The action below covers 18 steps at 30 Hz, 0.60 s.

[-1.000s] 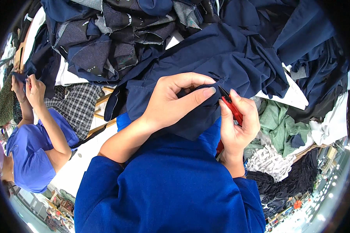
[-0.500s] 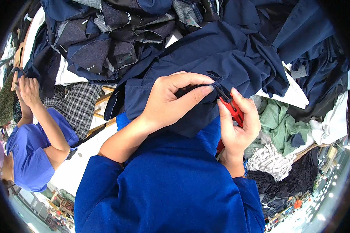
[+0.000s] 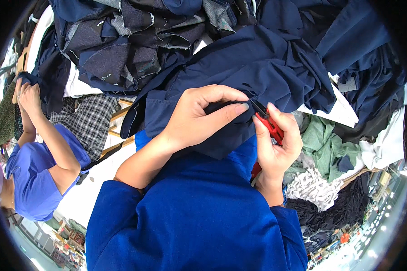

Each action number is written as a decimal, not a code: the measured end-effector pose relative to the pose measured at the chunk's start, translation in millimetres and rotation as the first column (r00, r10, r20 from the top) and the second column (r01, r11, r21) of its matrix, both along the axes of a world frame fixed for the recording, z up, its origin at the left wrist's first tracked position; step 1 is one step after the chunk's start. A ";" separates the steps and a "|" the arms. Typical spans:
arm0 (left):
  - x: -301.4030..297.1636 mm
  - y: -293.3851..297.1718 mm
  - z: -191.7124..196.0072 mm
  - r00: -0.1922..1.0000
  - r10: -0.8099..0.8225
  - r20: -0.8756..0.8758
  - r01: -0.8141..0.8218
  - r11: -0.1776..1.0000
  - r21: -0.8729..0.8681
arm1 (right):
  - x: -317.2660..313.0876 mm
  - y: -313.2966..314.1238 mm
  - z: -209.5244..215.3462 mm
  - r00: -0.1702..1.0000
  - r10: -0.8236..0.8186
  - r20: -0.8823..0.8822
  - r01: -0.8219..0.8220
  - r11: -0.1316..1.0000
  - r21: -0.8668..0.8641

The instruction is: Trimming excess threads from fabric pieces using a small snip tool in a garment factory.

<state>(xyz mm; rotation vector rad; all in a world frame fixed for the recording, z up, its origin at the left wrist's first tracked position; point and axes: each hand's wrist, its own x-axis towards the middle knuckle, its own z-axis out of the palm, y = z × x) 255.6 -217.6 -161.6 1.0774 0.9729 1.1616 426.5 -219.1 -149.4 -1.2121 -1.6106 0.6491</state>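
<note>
A dark navy garment (image 3: 239, 58) spreads over the work surface in front of me. My left hand (image 3: 203, 110) pinches a small fold of it between thumb and forefinger. Red-handled thread snips (image 3: 275, 128) are gripped in my right hand (image 3: 280, 149), between the thumb and fingers. Their dark blades point up and left, with the tips right at the pinched cloth beside my left fingertips. Whether the blades touch a thread there is too small to tell.
Dark denim pieces with frayed edges (image 3: 108, 58) are heaped beyond the garment. To the right lie green cloth (image 3: 325, 140), white strips (image 3: 314, 187) and black fabric (image 3: 343, 217). A co-worker in a purple-blue top (image 3: 40, 176) handles dark cloth at the left, near a checked fabric (image 3: 88, 122).
The snips' tips and the pinched fold have shifted very slightly; both my hands keep nearly the same place. The co-worker's hands have moved a little.
</note>
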 end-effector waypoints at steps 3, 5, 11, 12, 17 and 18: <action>-1.7 0.2 -0.1 0.999 -0.033 -0.016 0.033 0.999 0.011 | 8.1 0.4 3.6 0.995 0.086 0.047 -0.083 0.995 -0.060; -1.8 -0.6 0.8 0.997 -0.069 0.023 0.070 0.997 -0.028 | 7.9 -4.5 1.8 0.996 0.044 -0.074 -0.054 0.988 -0.141; -1.4 1.1 6.3 0.987 -0.130 0.090 0.140 0.983 -0.119 | 13.9 5.3 7.8 0.808 0.040 -0.588 -0.331 0.856 -0.397; -0.8 1.3 7.6 0.987 -0.131 0.090 0.141 0.983 -0.119 | 13.6 8.5 6.2 0.790 0.067 -0.609 -0.383 0.831 -0.404; 1.3 1.7 10.9 0.970 -0.210 0.120 0.223 0.969 -0.109 | 6.6 11.9 8.2 0.804 0.046 -0.593 -0.376 0.812 -0.446; 1.5 1.9 10.1 0.969 -0.209 0.134 0.223 0.969 -0.104 | 5.1 12.4 7.1 0.804 0.049 -0.593 -0.379 0.810 -0.447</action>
